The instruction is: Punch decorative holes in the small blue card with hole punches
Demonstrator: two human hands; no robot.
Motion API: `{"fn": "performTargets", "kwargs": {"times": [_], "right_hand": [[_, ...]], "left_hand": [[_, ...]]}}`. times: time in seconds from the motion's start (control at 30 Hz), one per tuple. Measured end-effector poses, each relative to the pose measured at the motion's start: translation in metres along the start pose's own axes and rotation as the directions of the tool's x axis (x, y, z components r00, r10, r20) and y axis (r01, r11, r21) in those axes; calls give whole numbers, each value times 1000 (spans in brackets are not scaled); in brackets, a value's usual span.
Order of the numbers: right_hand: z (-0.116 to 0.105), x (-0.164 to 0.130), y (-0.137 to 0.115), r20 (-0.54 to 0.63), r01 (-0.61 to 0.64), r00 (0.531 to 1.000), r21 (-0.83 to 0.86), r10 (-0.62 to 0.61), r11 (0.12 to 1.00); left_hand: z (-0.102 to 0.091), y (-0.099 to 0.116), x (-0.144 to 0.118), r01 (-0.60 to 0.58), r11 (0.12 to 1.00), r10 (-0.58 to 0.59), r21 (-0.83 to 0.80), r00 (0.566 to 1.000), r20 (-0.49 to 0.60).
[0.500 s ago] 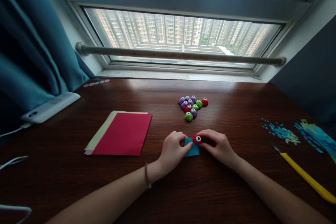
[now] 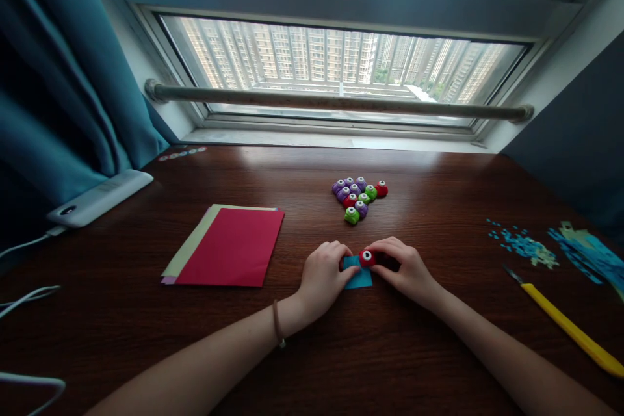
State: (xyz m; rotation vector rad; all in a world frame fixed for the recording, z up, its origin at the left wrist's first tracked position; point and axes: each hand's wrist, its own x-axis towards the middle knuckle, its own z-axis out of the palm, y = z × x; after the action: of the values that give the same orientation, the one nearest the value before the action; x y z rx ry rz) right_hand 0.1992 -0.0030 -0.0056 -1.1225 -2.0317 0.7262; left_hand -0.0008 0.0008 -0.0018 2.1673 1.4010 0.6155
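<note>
Between thumb and fingers, my left hand (image 2: 325,271) pinches a small square of blue paper (image 2: 359,278) at its left side. My right hand (image 2: 405,268) grips a small red craft punch (image 2: 367,258), whose white button carries a dark heart mark. The punch sits at the paper's upper right edge, with the left thumb tip close by. I cannot tell how far the paper reaches into its slot. Beyond the hands stands a cluster of similar craft punches (image 2: 355,190) in purple, green and red.
On the left lies a stack of coloured paper (image 2: 229,247), red on top. A white device (image 2: 104,198) with a cable is near the curtain (image 2: 78,78). At right are blue paper bits (image 2: 521,244), blue paper strips (image 2: 585,253) and a yellow-handled craft knife (image 2: 565,325), blade exposed.
The red punch has turned slightly between my right fingers, its button facing up more. Both hands keep their grips. The whole view has shifted a little.
</note>
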Motion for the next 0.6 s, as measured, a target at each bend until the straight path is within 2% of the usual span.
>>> {"fn": "performTargets", "kwargs": {"times": [0.1,0.2,0.27,0.33,0.4,0.47,0.53,0.6], "right_hand": [[1,-1,-1,1,-8,1000,-12,8,1000],[3,-3,-4,-46,-11,999,-17,10,1000],[3,-6,-7,-104,42,994,-38,-46,998],[5,-9,-10,-125,138,981,-86,-148,987],[6,-13,-11,-89,224,967,-139,-237,965],[7,-15,-10,-44,272,958,-186,-284,944],[8,-15,-10,-17,301,949,-244,-315,922],[7,-14,-10,0,321,941,-311,-337,895]], "left_hand": [[1,1,0,9,1000,-10,-20,999,-39],[4,1,-1,-18,999,11,-45,987,-157],[5,1,-3,-98,993,76,-69,960,-270],[4,2,-5,-208,977,177,-56,924,-338],[3,3,-7,-314,949,300,6,902,-311],[2,4,-9,-405,910,415,90,883,-218],[2,5,-11,-452,878,472,159,874,-118],[3,6,-11,-458,865,475,204,879,-42]]}}
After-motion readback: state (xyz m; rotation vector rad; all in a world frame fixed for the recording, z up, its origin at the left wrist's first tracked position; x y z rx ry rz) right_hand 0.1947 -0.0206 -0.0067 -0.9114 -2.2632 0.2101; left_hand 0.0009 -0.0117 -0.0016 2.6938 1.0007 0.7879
